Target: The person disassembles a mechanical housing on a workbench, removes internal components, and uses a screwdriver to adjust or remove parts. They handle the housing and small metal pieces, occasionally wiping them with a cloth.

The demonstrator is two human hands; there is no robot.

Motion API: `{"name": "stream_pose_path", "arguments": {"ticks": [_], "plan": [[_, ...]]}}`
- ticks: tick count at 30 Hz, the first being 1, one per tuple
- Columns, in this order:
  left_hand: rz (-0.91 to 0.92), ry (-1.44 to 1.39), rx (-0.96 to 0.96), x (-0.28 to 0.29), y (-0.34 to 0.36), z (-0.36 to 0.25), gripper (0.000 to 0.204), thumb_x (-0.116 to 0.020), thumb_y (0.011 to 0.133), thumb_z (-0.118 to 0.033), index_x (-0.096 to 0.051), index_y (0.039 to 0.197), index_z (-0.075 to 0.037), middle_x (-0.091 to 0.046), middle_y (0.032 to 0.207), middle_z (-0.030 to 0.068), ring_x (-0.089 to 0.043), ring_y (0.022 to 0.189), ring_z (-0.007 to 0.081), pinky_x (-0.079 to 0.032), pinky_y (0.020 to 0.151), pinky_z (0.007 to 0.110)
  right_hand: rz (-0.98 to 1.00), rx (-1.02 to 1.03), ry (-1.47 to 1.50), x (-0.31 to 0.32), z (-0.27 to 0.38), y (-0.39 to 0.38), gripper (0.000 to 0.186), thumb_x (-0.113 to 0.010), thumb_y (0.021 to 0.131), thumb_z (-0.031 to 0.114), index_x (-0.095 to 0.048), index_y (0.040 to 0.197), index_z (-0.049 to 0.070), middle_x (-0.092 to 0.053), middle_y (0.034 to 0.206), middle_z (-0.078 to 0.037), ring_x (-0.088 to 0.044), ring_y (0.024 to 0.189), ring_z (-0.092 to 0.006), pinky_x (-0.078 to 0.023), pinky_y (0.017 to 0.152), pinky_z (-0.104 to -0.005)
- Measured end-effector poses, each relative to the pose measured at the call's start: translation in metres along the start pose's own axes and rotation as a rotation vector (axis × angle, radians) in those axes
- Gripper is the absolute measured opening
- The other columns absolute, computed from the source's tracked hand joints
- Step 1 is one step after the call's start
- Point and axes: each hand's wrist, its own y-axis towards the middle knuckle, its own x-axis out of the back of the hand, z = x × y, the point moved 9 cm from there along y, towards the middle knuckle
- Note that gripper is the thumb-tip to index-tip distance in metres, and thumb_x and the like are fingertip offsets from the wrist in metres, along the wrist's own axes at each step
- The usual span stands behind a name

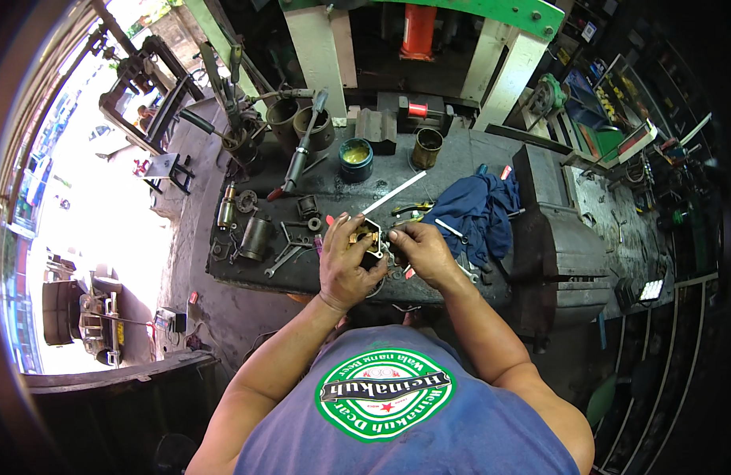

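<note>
Over the front part of the dark workbench [334, 190], my left hand [343, 269] is wrapped round a small metal housing [376, 231] with brass-coloured parts inside. My right hand [426, 252] meets it from the right, thumb and fingers pinched at its edge; the small piece between those fingertips is mostly hidden. Left of my left hand lie an open-end wrench [281, 263] and a metal cylinder [255, 237]. A white strip [395, 195] rests on the bench just beyond the hands, near yellow-and-black pliers [413, 209].
A crumpled blue cloth [470, 207] lies right of the hands, before a large bench vise [557, 245]. Farther back stand a grease tub [355, 161], a brown can [427, 149] and a grease gun [299, 162] leaning on metal cylinders. A green-and-white press frame [318, 55] rises behind.
</note>
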Motion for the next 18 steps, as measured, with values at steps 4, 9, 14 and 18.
{"name": "stream_pose_path", "arguments": {"ticks": [4, 9, 14, 18], "plan": [[-0.003, -0.001, 0.002, -0.001, -0.001, 0.0, 0.044, -0.092, 0.075, -0.022, -0.081, 0.111, 0.0, -0.066, 0.148, 0.0194, -0.057, 0.144, 0.0477, -0.048, 0.121, 0.055, 0.005, 0.074, 0.145, 0.001, -0.001, -0.002, 0.02, -0.076, 0.105, 0.002, -0.075, 0.123, -0.008, -0.079, 0.101, -0.01, -0.073, 0.082, -0.0144, -0.062, 0.076, -0.0291], [0.006, -0.021, 0.016, -0.003, -0.002, 0.003, 0.045, -0.093, 0.074, -0.022, -0.082, 0.114, -0.006, -0.066, 0.149, 0.0192, -0.057, 0.145, 0.0479, -0.045, 0.124, 0.057, -0.058, 0.171, 0.161, 0.002, -0.004, -0.004, 0.025, -0.08, 0.101, -0.001, -0.076, 0.125, -0.008, -0.082, 0.11, -0.014, -0.077, 0.096, -0.0164, -0.065, 0.087, -0.0301], [0.008, 0.005, 0.001, -0.003, -0.002, 0.002, 0.045, -0.093, 0.073, -0.023, -0.081, 0.111, 0.0, -0.067, 0.146, 0.02, -0.058, 0.143, 0.0484, -0.048, 0.121, 0.057, -0.095, 0.221, 0.198, 0.002, 0.0, -0.009, 0.022, -0.08, 0.101, 0.0, -0.079, 0.122, -0.008, -0.083, 0.108, -0.014, -0.077, 0.093, -0.0157, -0.064, 0.085, -0.0298], [-0.001, 0.006, 0.001, -0.001, 0.0, 0.0, 0.043, -0.092, 0.074, -0.023, -0.081, 0.11, 0.0, -0.067, 0.146, 0.0199, -0.059, 0.143, 0.0484, -0.048, 0.121, 0.057, -0.102, 0.198, 0.084, 0.003, 0.007, -0.01, 0.019, -0.078, 0.104, 0.006, -0.08, 0.118, -0.008, -0.082, 0.096, -0.011, -0.076, 0.083, -0.0137, -0.062, 0.076, -0.0296]]}}
